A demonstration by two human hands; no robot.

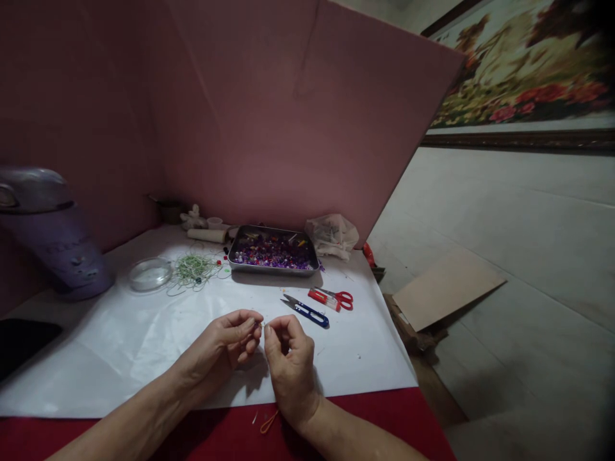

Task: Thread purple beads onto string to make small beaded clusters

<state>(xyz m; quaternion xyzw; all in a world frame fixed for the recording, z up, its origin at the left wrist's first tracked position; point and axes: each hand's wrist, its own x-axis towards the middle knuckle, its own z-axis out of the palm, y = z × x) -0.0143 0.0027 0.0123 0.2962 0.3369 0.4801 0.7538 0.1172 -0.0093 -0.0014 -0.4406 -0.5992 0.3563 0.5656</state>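
Note:
Both hands meet over the white sheet, fingertips almost touching. My left hand [236, 334] is pinched closed, and something tiny shows at its fingertips, too small to name. My right hand [291, 352] pinches thumb against forefinger right beside it; what lies between them is hidden. An orange cord loop [269, 422] hangs below my right wrist over the red cloth. Just beyond the hands lie blue thread snips [307, 312] and red-handled scissors [343, 298] beside a red lighter [325, 298]. Farther back, a metal tray [273, 271] holds many purple and red beads [273, 250].
A tangle of green thread [195, 269] and a clear round dish [150, 275] lie left of the tray. A purple bottle [72, 250] stands at far left, near a black object [26, 342]. A plastic bag [333, 235] sits at the back right, against the pink panel [269, 128].

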